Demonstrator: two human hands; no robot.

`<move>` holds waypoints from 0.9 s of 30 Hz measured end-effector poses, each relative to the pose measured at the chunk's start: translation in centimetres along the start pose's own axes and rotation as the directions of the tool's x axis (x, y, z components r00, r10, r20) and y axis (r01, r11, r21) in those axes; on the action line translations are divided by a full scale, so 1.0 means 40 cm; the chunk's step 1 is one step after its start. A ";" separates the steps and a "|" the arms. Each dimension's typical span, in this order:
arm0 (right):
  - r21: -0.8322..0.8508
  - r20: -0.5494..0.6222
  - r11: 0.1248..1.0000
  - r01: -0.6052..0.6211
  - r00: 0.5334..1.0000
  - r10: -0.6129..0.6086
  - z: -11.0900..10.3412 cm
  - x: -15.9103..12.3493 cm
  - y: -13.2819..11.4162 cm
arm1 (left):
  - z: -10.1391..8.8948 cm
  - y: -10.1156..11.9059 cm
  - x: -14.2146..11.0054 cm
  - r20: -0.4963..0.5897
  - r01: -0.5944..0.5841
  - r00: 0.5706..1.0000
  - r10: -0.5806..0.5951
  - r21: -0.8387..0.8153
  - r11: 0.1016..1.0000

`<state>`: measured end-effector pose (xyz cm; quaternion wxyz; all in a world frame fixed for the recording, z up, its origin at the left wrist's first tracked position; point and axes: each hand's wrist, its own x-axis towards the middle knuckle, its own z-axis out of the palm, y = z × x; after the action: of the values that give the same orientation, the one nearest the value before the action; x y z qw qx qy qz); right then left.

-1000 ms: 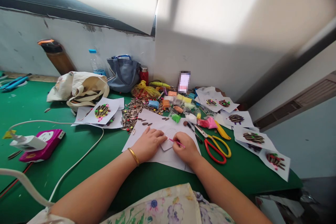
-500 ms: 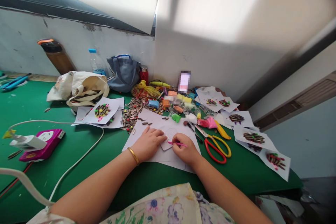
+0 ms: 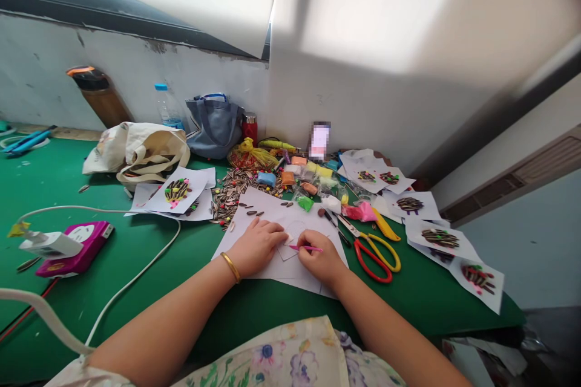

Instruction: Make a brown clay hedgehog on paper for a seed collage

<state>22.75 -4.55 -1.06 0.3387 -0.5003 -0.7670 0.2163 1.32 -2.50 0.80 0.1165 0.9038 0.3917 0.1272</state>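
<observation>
My left hand (image 3: 256, 246), a gold bangle at its wrist, lies open with its fingers stretched over the white paper sheets (image 3: 227, 242). Its fingertips rest at the left edge of a small white card (image 3: 289, 254) with a faint round outline. A small whitish bit (image 3: 288, 237) sits by those fingertips; I cannot make out what it is. In my right hand (image 3: 318, 254), closed in a pinch, is a thin pink pointed stick tool (image 3: 312, 248). The tool's tip points left across the card. Several sunflower seeds (image 3: 253, 213) are scattered on the upper part of the paper.
Behind the paper lie a heap of sunflower seeds (image 3: 229, 193) and coloured clay packets (image 3: 288, 178). Scissors (image 3: 374, 254), a black pen (image 3: 338, 230) and a yellow cutter (image 3: 385, 227) lie right. Seed pictures (image 3: 442, 237) line the right edge; a white cable (image 3: 149, 266) crosses the left.
The pink tool has swung from slanting to nearly level, its tip shifting slightly down and left on the card. My left hand has stayed in place.
</observation>
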 end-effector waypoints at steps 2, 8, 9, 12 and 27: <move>0.004 0.020 1.000 0.016 1.000 -0.016 0.001 -0.001 -0.002 | 0.000 0.000 0.000 0.004 0.002 1.000 -0.002 -0.008 1.000; 0.049 0.055 0.997 0.068 0.996 -0.070 0.004 0.000 -0.005 | 0.003 -0.001 0.000 -0.004 0.005 1.000 -0.005 -0.008 1.000; 0.053 0.054 0.996 0.074 0.996 -0.076 0.004 0.000 -0.005 | 0.003 -0.001 0.000 -0.004 0.005 1.000 -0.005 -0.006 1.000; 0.038 0.030 0.997 0.061 0.998 -0.062 0.003 0.000 -0.002 | 0.003 -0.002 0.001 -0.003 0.002 1.000 -0.002 -0.002 1.000; 0.045 0.056 0.997 0.062 0.996 -0.065 0.004 0.002 -0.003 | -0.001 0.001 0.000 -0.003 0.009 1.000 -0.009 -0.024 1.000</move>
<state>22.54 -4.50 -1.06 0.3339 -0.4618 -0.7870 0.2364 1.34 -2.51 0.84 0.1273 0.9004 0.3943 0.1327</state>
